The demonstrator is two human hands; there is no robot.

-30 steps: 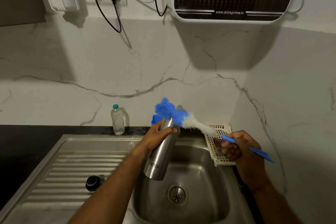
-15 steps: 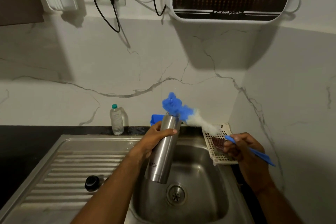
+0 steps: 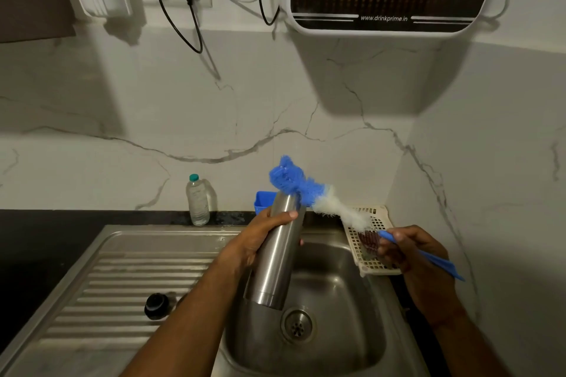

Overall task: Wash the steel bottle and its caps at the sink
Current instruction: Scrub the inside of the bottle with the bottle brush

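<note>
A round black cap [image 3: 156, 305] sits on the ribbed steel drainboard [image 3: 122, 269] at the left, well apart from the bottle, and a small clear plastic water bottle with a teal lid [image 3: 197, 200] stands on the dark tabletop [image 3: 61, 223] behind. The left hand [image 3: 260, 242] has its fingers wrapped round the upper part of the tall cylindrical steel bottle [image 3: 275, 260], held tilted over the steel sink basin [image 3: 337, 330]. Further right, the right hand [image 3: 407, 251] pinches the thin handle of a blue-and-white bristle bottle brush [image 3: 294, 184], its blue end at the bottle's mouth, above a white perforated plastic tray [image 3: 372, 214].
</note>
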